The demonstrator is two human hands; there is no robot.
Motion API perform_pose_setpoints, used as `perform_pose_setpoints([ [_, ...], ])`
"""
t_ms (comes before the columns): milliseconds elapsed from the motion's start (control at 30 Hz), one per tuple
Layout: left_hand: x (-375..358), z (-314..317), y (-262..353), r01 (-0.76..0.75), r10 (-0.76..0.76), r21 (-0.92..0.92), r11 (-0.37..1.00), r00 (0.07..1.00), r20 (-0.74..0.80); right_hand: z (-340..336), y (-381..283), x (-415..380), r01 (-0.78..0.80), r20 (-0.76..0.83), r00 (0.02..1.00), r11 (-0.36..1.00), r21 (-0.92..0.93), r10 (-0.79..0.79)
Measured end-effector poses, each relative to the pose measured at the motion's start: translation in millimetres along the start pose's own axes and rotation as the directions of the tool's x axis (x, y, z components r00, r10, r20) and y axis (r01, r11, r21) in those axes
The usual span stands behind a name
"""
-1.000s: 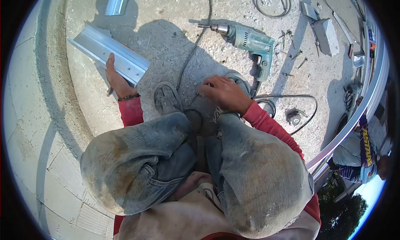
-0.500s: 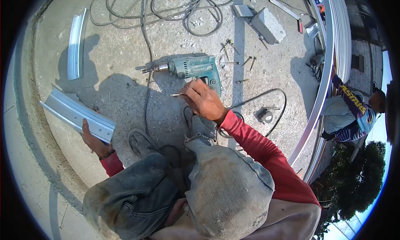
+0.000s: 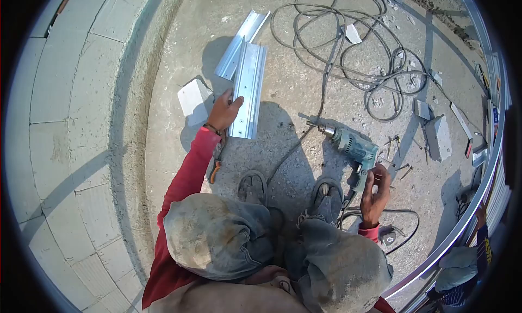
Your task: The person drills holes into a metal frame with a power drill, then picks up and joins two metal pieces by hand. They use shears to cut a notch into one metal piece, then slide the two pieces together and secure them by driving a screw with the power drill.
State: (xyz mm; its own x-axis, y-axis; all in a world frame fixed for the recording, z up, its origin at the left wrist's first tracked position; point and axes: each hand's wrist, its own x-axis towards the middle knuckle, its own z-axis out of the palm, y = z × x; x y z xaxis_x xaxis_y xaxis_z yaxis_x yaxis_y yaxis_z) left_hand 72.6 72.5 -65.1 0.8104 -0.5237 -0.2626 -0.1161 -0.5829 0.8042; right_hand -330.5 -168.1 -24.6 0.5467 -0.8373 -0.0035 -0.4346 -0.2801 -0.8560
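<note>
My left hand [image 3: 224, 112] grips the edge of a silver metal profile [image 3: 251, 85] with small holes, its thumb on top. A second metal profile [image 3: 237, 49] lies partly under its upper end. My right hand [image 3: 375, 198] is pinched beside the handle of the teal drill [image 3: 353, 145], with its fingers curled; what they hold is too small to make out. The drill lies on its side on the concrete, its chuck pointing left. Several bolts [image 3: 403, 167] lie to the right of the drill.
A pale block [image 3: 194, 100] and an orange-handled tool [image 3: 215, 172] lie near my left arm. Coiled cable [image 3: 348, 68] spreads across the upper ground. Another block [image 3: 438, 139] stands right of the bolts. A long metal rail [image 3: 462, 226] and a crouching co-worker [image 3: 459, 267] are at the right.
The view has swung left. My left hand now holds the profile more upright, overlapping the other one. My right hand has drawn back from above the drill handle to its lower end.
</note>
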Motion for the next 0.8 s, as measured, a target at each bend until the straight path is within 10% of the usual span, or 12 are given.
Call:
perform_pose_setpoints([
  [233, 113.7, -2.0, -2.7, -0.157, 0.288, 0.446, 0.881, 0.927, -0.242, 35.1, -6.1, -38.8, 0.007, 0.312, 0.949, 0.994, 0.113, -0.042],
  [333, 133.7, -9.5, 2.8, 0.043, 0.185, 0.683, 0.729, 0.949, -0.256, 27.5, -6.4, -45.9, -0.034, 0.329, 0.944, 0.997, 0.073, 0.008],
  [600, 177.8, -11.8, -32.5, 0.311, -0.191, 0.504, 0.806, 0.942, -0.276, 1.1, -2.7, -37.7, -0.042, 0.243, 0.969, 0.999, -0.029, 0.048],
  [800, 162.4, 5.6, -51.5, 0.216, -0.141, 0.542, 0.812, 0.974, -0.176, 32.7, -16.9, -8.8, 0.062, 0.321, 0.944, 0.997, 0.035, -0.070],
])
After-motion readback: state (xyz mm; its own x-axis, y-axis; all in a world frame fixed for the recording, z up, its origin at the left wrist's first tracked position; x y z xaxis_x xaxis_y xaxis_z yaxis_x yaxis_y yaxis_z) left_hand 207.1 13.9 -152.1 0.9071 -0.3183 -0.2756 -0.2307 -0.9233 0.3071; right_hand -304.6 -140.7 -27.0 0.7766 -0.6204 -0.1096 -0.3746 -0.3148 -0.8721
